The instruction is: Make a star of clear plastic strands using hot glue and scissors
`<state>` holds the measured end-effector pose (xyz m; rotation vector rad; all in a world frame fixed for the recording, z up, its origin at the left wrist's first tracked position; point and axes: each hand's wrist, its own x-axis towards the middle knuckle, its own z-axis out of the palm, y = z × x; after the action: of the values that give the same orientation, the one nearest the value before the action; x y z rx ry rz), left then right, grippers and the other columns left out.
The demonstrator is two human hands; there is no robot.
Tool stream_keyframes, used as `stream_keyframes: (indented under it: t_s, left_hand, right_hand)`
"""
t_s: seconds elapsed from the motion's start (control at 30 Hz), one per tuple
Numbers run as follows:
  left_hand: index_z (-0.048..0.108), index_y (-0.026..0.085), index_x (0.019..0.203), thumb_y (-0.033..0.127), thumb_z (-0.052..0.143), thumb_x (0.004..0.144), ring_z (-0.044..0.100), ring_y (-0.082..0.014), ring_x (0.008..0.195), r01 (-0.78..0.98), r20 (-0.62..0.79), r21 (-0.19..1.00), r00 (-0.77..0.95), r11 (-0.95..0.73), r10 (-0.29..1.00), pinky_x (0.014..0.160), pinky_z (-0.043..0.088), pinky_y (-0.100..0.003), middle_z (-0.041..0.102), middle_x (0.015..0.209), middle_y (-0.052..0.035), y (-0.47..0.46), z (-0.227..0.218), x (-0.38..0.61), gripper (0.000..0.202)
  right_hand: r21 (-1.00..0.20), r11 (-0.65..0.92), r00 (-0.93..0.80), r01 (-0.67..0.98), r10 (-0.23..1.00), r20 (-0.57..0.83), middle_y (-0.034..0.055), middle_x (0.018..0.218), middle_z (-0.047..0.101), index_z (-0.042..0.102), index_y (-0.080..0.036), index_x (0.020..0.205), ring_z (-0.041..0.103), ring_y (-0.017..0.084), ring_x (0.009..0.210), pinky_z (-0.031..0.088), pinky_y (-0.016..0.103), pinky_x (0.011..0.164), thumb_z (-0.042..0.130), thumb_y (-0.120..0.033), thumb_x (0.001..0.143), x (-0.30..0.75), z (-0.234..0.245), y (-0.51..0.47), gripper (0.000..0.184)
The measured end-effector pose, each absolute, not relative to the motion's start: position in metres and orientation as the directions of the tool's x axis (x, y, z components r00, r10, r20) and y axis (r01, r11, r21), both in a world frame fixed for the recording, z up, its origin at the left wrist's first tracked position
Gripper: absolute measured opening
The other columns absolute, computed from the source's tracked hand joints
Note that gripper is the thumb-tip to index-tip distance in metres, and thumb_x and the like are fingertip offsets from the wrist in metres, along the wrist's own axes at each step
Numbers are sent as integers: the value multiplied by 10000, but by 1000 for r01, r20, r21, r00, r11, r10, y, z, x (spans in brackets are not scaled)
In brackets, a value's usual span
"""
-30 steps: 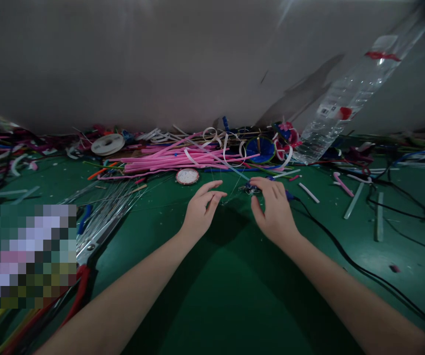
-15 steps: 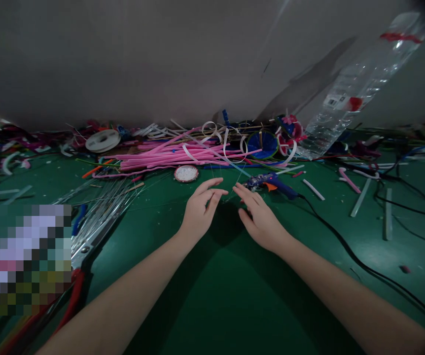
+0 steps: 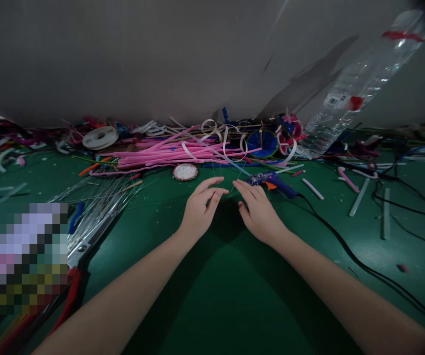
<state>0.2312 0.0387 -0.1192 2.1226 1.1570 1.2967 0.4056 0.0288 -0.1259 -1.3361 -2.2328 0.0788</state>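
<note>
"Well, how does the left hand (image 3: 199, 209) look?"

"It hovers over the green surface (image 3: 230, 301), thumb and one finger close together. Whether they pinch anything, one can't tell."

"And the right hand (image 3: 260, 212)?"

"Near the left one and facing it, not touching. Its thumb hangs clear of its fingers, with a gap between."

"What about that thin clear strand (image 3: 239, 174)?"

"It slants down to the space by the fingertips; it's too fine to say if it's held."

"Where's the glue gun (image 3: 282, 186)?"

"Lying just beyond the right hand's fingers, blue with an orange trigger and a small red light. Its black cord (image 3: 331, 229) runs off to the lower right."

"Farther back?"

"A round white disc (image 3: 185, 172) with a red rim, then a heap of pink sticks (image 3: 168, 155), with a white spool (image 3: 100, 138) left of it. Over on the right, a clear plastic bottle (image 3: 364, 88) tilts by the wall (image 3: 160, 59)."

"And at the left?"

"Scissors (image 3: 83, 247) with red handles, beside some clear strips (image 3: 101, 211)."
</note>
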Motion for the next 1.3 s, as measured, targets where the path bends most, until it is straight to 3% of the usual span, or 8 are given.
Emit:
stream_keyframes:
  t_s: [0.27,0.57,0.73,0.93,1.1,1.3]
  left_hand:
    - [637,206,939,286,348,915,500,-180,1114,424,548,691,220,-585,807,926,446,-364,536,1196,-51,39,-120,231,301]
    - [639,204,919,291,338,917,502,-184,1113,432,558,681,217,-591,801,923,444,-365,545,1188,-47,40,-119,232,313]
    - [640,206,922,318,319,919,499,-196,1117,439,547,685,217,-581,809,913,448,-379,540,1198,-53,40,-119,232,340]
    - [638,214,924,311,327,919,498,-190,1116,456,536,682,221,-572,815,910,441,-375,539,1204,-46,41,-120,231,326]
    - [640,217,914,296,339,917,502,-184,1108,461,534,681,217,-568,817,927,425,-370,542,1198,-38,40,-120,231,310]
    - [636,222,935,288,340,918,479,-183,1133,473,533,669,233,-573,814,954,405,-384,540,1204,-34,40,-121,230,304]
  right_hand:
    - [-236,561,-443,794,799,407,88,1391,350,284,-191,1373,412,269,1082,377,500,908,321,-161,848,406,-133,33,527]
    - [-323,558,-428,764,813,394,97,1358,389,269,-185,1378,384,260,1138,362,491,937,319,-165,851,405,-131,38,529]
    - [-440,550,-368,709,822,435,75,1267,477,372,-243,1311,415,241,1157,359,486,954,344,-173,853,406,-125,35,464]
    - [-495,565,-268,660,793,547,61,1092,597,541,-227,1088,521,198,1063,439,392,900,386,-240,869,408,-123,31,268]
    - [-520,560,-254,645,799,545,49,1031,624,579,-227,1022,584,175,951,493,333,812,403,-254,871,409,-122,29,233]
    - [-558,583,-259,590,792,553,43,1020,636,603,-237,1010,581,189,983,479,379,863,419,-254,860,409,-123,28,238]
